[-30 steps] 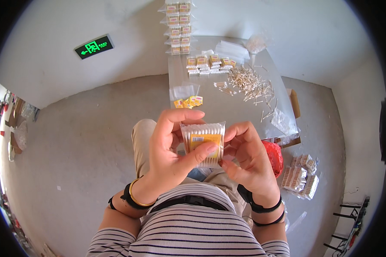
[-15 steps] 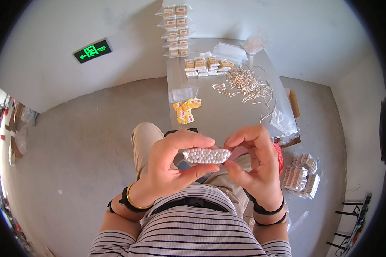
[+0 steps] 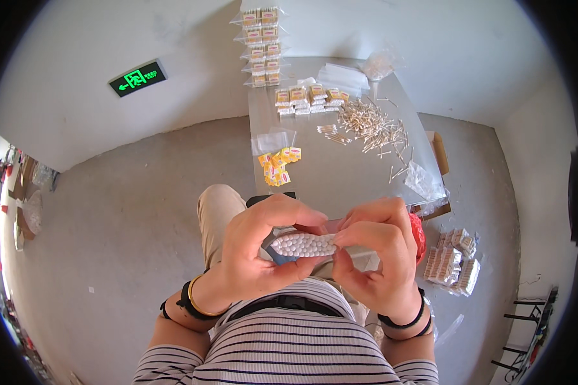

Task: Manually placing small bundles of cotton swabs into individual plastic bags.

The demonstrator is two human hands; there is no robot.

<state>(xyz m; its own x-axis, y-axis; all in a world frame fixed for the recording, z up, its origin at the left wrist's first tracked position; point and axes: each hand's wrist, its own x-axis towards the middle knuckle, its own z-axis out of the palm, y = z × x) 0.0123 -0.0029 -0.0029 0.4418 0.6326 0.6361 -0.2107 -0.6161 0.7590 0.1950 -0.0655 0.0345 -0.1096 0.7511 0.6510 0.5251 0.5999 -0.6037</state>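
A pack of cotton swabs [image 3: 300, 244] is held up over my lap, its many white tips facing me. My left hand [image 3: 261, 239] wraps round it, fingers along the far side and thumb along the near side. At the pack's right end, my right hand [image 3: 380, 247] pinches the edge between thumb and forefinger. Beyond my hands on the metal table [image 3: 340, 173] lie a heap of yellow cards [image 3: 277, 168], a clear plastic sleeve [image 3: 273, 142] and a spread of loose cotton swabs [image 3: 371, 123].
Wrapped swab packs [image 3: 309, 99] sit at the table's back, beside a tall bagged stack [image 3: 261, 48]. Plastic sheets [image 3: 342, 78] lie behind. A crumpled clear bag [image 3: 422, 181] rests at the right edge. More bagged packs [image 3: 453, 263] are on the floor, right, near a red bag [image 3: 417, 236].
My right hand has shifted slightly left and closed onto the pack's right end. The pack has moved a little left and down, and my left fingers reach further round it.
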